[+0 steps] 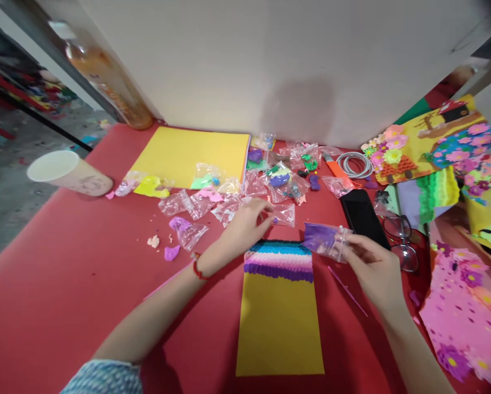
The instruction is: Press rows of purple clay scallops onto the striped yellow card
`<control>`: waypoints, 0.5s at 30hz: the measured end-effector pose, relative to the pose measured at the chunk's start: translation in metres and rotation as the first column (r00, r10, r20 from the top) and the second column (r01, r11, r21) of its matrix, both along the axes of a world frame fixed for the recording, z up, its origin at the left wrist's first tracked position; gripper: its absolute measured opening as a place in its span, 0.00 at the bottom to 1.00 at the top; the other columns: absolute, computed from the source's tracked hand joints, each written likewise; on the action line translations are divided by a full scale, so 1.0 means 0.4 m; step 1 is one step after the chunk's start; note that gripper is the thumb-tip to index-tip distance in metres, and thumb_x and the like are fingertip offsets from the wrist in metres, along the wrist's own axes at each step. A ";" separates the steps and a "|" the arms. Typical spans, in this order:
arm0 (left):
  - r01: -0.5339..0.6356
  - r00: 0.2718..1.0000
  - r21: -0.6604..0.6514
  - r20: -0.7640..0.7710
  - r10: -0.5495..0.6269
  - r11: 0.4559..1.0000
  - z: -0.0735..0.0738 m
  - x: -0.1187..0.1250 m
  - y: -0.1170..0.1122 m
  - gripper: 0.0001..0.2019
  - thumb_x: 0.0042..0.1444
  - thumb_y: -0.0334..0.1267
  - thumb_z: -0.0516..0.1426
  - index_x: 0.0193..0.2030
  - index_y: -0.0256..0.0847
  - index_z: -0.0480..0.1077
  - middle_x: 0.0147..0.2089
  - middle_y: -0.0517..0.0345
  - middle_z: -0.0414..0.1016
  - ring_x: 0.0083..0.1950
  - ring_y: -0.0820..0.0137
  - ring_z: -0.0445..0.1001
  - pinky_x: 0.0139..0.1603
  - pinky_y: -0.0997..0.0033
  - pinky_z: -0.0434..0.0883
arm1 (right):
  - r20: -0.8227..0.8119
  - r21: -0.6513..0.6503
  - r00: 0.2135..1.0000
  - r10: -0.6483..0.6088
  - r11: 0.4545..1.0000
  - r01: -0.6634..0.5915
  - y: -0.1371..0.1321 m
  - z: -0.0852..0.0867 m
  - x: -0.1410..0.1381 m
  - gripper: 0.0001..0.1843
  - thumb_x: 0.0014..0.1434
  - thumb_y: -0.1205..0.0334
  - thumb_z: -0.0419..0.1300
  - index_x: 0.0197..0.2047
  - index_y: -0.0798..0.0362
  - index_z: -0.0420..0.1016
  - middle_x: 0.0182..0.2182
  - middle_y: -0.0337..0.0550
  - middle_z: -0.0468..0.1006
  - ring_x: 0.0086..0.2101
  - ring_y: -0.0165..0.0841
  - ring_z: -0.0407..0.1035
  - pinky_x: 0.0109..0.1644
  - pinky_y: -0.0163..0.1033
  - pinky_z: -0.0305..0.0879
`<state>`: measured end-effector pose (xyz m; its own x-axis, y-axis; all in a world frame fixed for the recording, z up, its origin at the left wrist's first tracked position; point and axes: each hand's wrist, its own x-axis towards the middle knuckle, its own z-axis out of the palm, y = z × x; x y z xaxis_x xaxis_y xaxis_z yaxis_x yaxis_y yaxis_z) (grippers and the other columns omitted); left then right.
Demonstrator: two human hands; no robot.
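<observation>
My right hand (371,266) pinches a small clear bag with purple clay (326,239) just above the right top corner of a yellow card (280,323). The card lies upright before me, its top covered by rows of blue, white, pink and purple clay scallops (278,259). My left hand (247,223), with a red bracelet at the wrist, reaches past the card's top left, fingers curled at a clear plastic bag (284,214). What the fingers hold is too small to make out.
Several clay bags (229,191) litter the red table (64,295) before a yellow sheet (190,155). A paper cup (67,172) lies at left, a bottle (109,82) behind. A black phone (362,216), glasses (403,241), coiled cable (354,164) and flower crafts (462,312) crowd the right.
</observation>
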<state>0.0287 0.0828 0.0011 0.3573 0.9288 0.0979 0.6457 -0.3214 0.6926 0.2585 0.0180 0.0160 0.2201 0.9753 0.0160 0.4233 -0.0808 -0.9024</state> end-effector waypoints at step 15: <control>0.226 0.924 -0.120 -0.288 -0.252 0.967 -0.030 0.042 0.123 0.04 0.50 0.32 0.54 0.26 0.37 0.67 0.25 0.56 0.72 0.28 0.67 0.71 0.29 0.71 0.65 | -0.012 0.063 0.998 -0.062 0.996 0.062 0.021 0.018 0.017 0.07 0.47 0.59 0.60 0.29 0.51 0.77 0.28 0.41 0.80 0.30 0.35 0.74 0.34 0.39 0.73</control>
<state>0.0455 0.1322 -0.0108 0.5701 0.8125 -0.1218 0.7380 -0.4414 0.5104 0.2654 0.0265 0.0232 0.2805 0.9570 0.0744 0.4101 -0.0494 -0.9107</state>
